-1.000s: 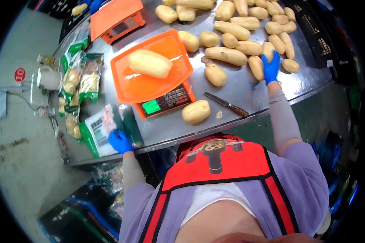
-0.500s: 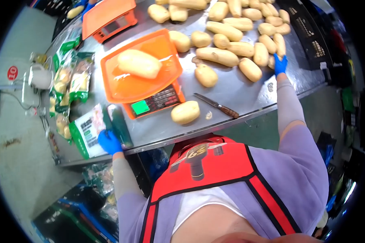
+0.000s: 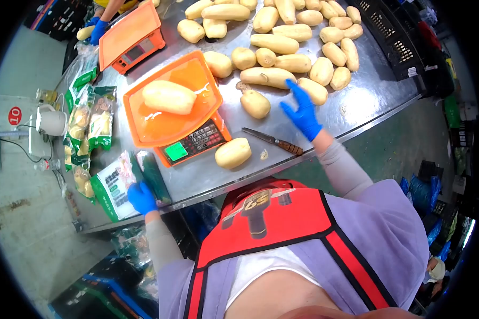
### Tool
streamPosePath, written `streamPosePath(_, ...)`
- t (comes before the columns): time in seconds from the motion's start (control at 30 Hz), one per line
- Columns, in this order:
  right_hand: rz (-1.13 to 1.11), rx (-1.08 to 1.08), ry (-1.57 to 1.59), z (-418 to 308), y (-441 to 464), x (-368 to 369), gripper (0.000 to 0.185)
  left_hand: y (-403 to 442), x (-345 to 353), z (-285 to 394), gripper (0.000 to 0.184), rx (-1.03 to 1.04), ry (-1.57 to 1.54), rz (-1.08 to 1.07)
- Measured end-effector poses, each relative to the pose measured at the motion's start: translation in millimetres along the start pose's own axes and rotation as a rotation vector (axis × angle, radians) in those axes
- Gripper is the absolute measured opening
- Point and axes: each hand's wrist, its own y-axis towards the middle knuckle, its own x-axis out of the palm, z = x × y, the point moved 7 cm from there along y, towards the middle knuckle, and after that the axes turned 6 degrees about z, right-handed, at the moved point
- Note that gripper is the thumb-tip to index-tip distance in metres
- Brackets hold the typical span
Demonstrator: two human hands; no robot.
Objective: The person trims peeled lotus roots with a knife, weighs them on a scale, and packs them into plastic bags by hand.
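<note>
Fingers spread, the right hand (image 3: 305,115) has shifted leftward in frame, free beside a pale root (image 3: 313,91); left hand (image 3: 142,198) at bag (image 3: 110,185), grip unclear.

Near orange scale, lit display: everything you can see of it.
The scale looks like glossy plastic: a wide orange tray with raised rim and rounded corners, above an orange base with a dark keypad and lit green display, digits unreadable. It stands on the metal-looking table, display side toward the wearer, one pale vegetable lying on the tray. Neither the left hand nor the right hand touches it.
</note>
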Motion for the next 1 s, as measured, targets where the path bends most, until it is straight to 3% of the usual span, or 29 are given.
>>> streamPosePath(0.03, -0.069, 0.041, 0.036, -9.0, -7.3, 19.2, 0.065, -0.3, 4.8, -2.4, 0.031, -0.134, 0.048, -0.12)
streamPosePath(0.2, -0.22, 0.183, -0.047, -11.2, -15.0, 77.0, 0.079, -5.5, -13.6, 35.6, 0.042, -0.068, 0.063, 0.005)
streamPosePath(0.33, -0.247, 0.267, -0.019, -8.5, -11.8, 83.6, 0.078, -6.6, -1.5, 6.1, 0.043, -0.104, -0.092, -0.036)
streamPosePath(0.4, -0.105, 0.074, -0.04, -39.3, -7.6, 66.9, 0.074, -11.3, 6.4, -1.3, 0.044, -0.137, -0.193, -0.095)
streamPosePath(0.43, -0.107, 0.074, -0.04, -47.1, -8.8, 63.5, 0.074, -16.0, 7.9, -3.4, 0.045, -0.079, -0.169, -0.049)
streamPosePath(0.5, -0.051, -0.168, -0.001, -78.2, -10.4, 52.1, 0.072, -21.8, 9.2, -3.3, 0.047, -0.02, -0.147, -0.003)
streamPosePath(0.63, -0.03, -0.238, 0.036, -101.3, -14.5, 47.6, 0.072, -29.2, 10.8, 1.1, 0.051, 0.003, -0.074, 0.064)
streamPosePath(0.73, -0.019, -0.193, 0.095, -87.0, -18.2, 54.4, 0.073, -34.2, 10.4, 5.8, 0.054, -0.017, -0.077, 0.076)
streamPosePath(0.83, -0.031, 0.16, 0.094, -21.0, -25.2, 61.8, 0.077, -39.9, 9.5, 5.6, 0.054, -0.069, -0.112, 0.041)
streamPosePath(1.0, -0.05, 0.198, 0.035, 17.4, -40.0, 64.2, 0.078, -43.9, 7.1, 8.3, 0.052, -0.044, -0.116, 0.133)
